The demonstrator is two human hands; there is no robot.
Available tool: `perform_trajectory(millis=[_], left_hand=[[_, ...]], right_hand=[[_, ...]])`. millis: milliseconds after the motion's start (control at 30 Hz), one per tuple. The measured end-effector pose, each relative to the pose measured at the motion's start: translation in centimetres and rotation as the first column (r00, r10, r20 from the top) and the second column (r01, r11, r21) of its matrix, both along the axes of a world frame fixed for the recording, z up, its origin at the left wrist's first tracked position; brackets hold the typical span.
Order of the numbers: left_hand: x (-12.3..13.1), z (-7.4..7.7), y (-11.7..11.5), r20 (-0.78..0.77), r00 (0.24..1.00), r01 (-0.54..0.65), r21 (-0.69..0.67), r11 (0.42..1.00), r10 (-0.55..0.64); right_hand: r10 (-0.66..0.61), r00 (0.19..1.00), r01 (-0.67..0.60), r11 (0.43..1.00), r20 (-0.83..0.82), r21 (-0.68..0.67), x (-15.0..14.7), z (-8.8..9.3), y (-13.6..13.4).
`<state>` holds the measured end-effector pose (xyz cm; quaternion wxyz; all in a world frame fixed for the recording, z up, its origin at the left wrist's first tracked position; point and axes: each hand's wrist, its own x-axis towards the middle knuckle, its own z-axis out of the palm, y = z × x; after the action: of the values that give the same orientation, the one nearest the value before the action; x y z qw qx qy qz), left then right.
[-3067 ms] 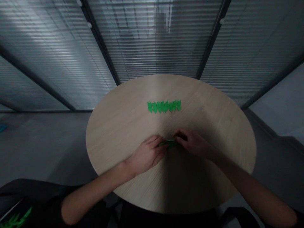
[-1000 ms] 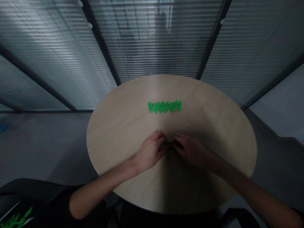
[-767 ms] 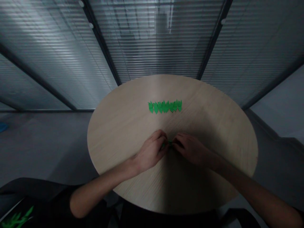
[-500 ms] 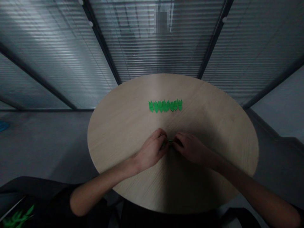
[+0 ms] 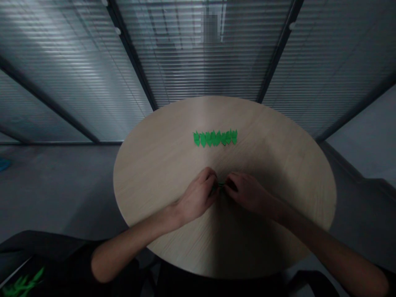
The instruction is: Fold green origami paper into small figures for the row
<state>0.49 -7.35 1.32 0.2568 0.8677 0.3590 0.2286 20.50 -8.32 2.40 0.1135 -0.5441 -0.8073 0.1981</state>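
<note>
Near the middle of the table, my left hand (image 5: 200,193) and my right hand (image 5: 246,190) meet with fingers pinched. A small green piece (image 5: 220,185) shows as a thin strip in the narrow gap between them. Both sets of fingertips close on it, and most of it is hidden by the fingers. Beyond my hands lies a row of several small green leaf-shaped pieces (image 5: 215,138), side by side with pointed ends. They look like folded paper, though they are too small to tell for sure.
The round light-wood table (image 5: 161,152) stands in front of a glass wall with blinds (image 5: 204,74). Bright green leaf-like shapes (image 5: 26,284) lie on something dark at the lower left. A blue object (image 5: 4,164) is on the floor at far left.
</note>
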Motion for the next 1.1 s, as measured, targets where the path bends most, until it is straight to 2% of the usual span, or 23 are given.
perform_trajectory(millis=[133,267,533,633,800,900,967,1100], left_hand=[[0.0,-0.1,0.0,0.021,1.0,0.009,-0.005,1.0,-0.009],[0.0,-0.1,0.0,0.025,1.0,-0.003,-0.018,1.0,0.003],[-0.8,-0.3,0.3,0.091,0.996,-0.008,-0.038,0.999,0.011],[-1.3,-0.2,0.3,0.089,0.994,0.063,0.017,0.998,-0.064],[-1.9,-0.2,0.1,-0.045,0.987,0.161,0.195,0.968,-0.155],[-2.0,-0.2,0.0,-0.088,0.982,0.183,0.232,0.955,-0.167],[-2.0,-0.1,0.0,-0.101,0.979,0.195,0.218,0.956,-0.177],[-2.0,0.0,0.0,-0.103,0.978,0.198,0.203,0.959,-0.18]], right_hand=[[-0.005,1.0,0.005,1.0,-0.003,0.006,0.1,-0.2,0.1],[-0.072,0.996,0.072,0.997,-0.045,0.014,0.4,-0.6,-0.1],[-0.119,0.992,0.121,0.988,-0.033,0.093,0.5,-0.8,-0.7],[-0.114,0.993,0.116,0.987,-0.028,0.108,0.2,-0.6,-0.8],[-0.098,0.993,0.106,0.987,-0.063,0.124,0.2,-0.5,-0.9],[-0.068,0.989,0.079,0.994,-0.13,0.077,0.9,-0.5,-0.4],[-0.081,0.972,0.08,0.997,-0.22,-0.011,1.6,-0.6,0.0],[-0.11,0.93,0.091,0.993,-0.35,-0.072,2.5,-0.5,0.5]])
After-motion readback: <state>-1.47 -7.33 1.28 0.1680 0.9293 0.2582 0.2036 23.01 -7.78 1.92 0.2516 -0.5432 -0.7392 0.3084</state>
